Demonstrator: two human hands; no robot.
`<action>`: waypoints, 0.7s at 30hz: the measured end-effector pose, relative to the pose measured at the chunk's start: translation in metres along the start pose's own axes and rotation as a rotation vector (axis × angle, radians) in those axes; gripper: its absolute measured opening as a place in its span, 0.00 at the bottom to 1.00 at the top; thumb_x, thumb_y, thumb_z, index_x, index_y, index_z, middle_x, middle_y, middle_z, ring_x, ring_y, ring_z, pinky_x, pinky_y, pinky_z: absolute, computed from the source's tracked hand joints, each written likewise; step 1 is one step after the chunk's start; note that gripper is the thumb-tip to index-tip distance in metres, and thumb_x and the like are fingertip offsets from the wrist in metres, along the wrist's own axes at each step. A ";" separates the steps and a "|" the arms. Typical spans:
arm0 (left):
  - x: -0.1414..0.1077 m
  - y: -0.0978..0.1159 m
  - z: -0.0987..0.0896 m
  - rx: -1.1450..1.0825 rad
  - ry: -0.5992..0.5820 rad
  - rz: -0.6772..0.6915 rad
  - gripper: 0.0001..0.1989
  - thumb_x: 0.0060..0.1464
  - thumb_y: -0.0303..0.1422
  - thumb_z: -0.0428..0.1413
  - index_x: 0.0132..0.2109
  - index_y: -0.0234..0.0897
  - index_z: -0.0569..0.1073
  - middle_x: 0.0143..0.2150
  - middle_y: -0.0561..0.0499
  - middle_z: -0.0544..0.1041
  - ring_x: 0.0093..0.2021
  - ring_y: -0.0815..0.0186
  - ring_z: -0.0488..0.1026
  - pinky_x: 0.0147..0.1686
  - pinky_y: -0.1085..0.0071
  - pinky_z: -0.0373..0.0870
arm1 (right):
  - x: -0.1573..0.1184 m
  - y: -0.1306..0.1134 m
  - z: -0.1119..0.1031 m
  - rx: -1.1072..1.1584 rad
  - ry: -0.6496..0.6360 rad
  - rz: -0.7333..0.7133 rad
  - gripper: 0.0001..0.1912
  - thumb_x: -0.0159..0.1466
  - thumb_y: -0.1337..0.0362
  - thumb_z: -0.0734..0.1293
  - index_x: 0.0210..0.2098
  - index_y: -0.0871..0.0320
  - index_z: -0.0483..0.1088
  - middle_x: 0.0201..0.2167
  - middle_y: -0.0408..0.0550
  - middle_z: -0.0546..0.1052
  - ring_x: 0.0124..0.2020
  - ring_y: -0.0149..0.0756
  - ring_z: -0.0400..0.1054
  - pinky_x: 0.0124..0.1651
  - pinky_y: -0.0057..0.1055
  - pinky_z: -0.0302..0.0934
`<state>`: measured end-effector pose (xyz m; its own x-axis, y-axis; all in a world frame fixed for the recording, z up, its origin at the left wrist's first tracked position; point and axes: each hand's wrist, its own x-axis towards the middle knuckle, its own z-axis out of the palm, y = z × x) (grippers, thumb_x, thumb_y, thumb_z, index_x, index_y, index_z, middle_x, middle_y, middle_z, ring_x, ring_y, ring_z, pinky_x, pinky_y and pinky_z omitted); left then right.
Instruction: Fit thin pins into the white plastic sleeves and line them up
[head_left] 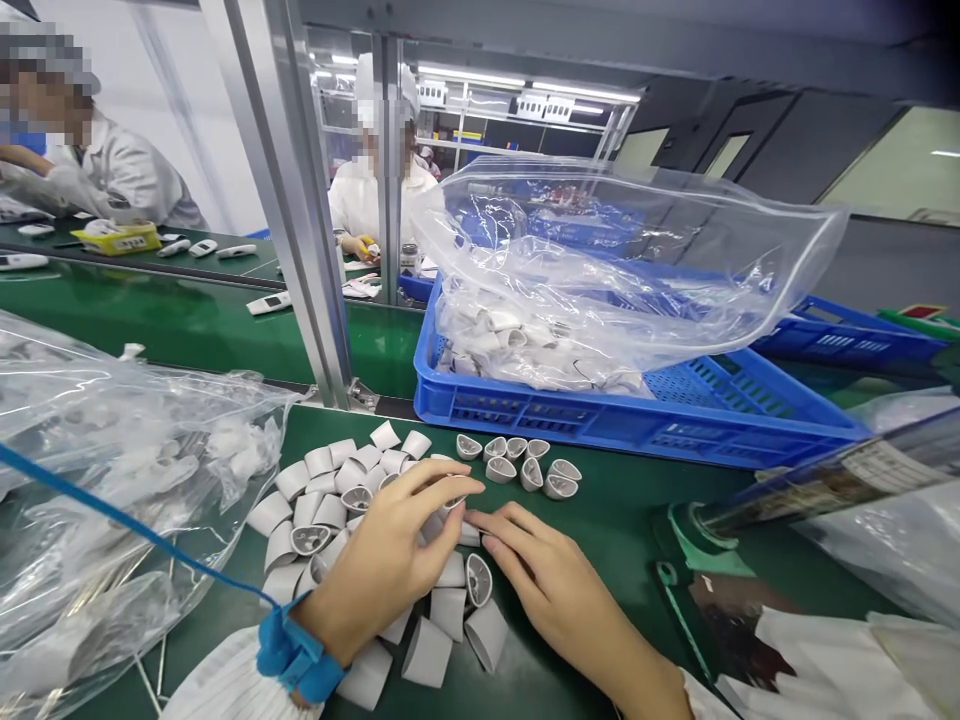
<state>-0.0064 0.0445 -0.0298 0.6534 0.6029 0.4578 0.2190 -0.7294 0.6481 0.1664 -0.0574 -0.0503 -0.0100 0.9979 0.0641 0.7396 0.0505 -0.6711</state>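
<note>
Many small grey plastic caps [428, 652], hollow with an oval opening, lie heaped on the green table under and around my left hand [397, 535]. The thumb and fingers of that hand curl around one cap [453, 497], partly hidden by them. My right hand [559, 585] is close beside it, its fingertips closed at another grey cap [469, 535] lying low at the heap's right edge. Beyond my hands a small group of caps [532, 473] stands with their openings up. A blue wrist strap [296, 650] with a blue cord is on my left wrist.
A blue crate [525, 412] holds a clear bag [637, 270] of caps at the back. Another clear bag [135, 450] of parts lies left. A metal post [289, 200] rises ahead. A green-based tool [705, 540] stands right. Two co-workers [120, 170] sit across the green conveyor [187, 315].
</note>
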 end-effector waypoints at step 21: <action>-0.006 0.005 0.006 0.012 -0.188 0.098 0.15 0.62 0.25 0.56 0.54 0.42 0.73 0.51 0.49 0.76 0.53 0.61 0.71 0.52 0.62 0.73 | -0.002 -0.001 -0.002 -0.017 0.213 -0.062 0.18 0.69 0.66 0.56 0.22 0.58 0.50 0.18 0.37 0.55 0.21 0.26 0.49 0.26 0.26 0.43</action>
<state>-0.0047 0.0350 -0.0327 0.7952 0.4588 0.3964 0.1554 -0.7861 0.5982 0.1667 -0.0598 -0.0480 0.0851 0.9618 0.2602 0.7530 0.1090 -0.6489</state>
